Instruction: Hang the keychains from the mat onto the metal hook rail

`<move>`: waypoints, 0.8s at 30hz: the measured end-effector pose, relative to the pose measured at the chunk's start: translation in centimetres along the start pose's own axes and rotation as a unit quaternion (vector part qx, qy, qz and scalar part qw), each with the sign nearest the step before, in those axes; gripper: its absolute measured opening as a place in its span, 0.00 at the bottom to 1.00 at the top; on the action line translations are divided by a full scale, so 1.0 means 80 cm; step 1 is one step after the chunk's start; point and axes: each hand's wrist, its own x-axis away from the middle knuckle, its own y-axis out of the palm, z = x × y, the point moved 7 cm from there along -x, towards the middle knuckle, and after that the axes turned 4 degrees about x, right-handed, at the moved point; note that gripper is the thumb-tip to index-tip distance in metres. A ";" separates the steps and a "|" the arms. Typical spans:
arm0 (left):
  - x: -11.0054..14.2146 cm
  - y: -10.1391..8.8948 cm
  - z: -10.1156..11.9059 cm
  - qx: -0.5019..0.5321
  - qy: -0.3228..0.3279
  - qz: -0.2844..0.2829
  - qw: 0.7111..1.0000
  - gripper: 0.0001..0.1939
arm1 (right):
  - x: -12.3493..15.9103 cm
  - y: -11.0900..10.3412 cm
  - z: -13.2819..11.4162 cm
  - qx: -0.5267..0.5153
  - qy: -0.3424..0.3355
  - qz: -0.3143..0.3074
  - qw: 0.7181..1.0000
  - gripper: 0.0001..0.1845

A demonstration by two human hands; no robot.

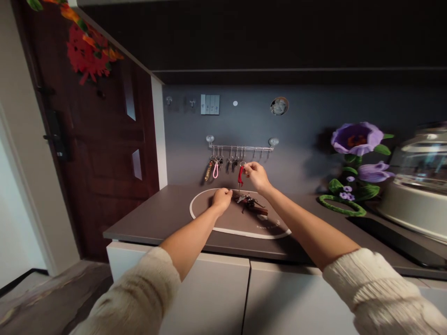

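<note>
Red strap (240, 176), pinched by right hand (257, 177), could fall if that pinch loosens; left hand (222, 201) curled, contents unclear.

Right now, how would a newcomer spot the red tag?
On the wall above the countertop runs a clear hook rail. Below its middle, at the right hand, is the red tag: strong red, unlike the pink loop hanging further left.
</note>
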 end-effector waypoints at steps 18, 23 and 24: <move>0.006 -0.002 0.006 -0.007 -0.012 0.003 1.000 0.15 | -0.078 -0.005 0.014 0.086 0.028 0.059 0.994 0.08; 0.007 -0.001 0.006 -0.024 -0.017 0.004 1.000 0.15 | -0.094 0.003 0.030 0.093 0.041 0.073 0.992 0.10; 0.006 -0.001 0.006 -0.027 -0.018 0.003 0.999 0.15 | -0.097 0.004 0.032 0.089 0.042 0.077 0.992 0.09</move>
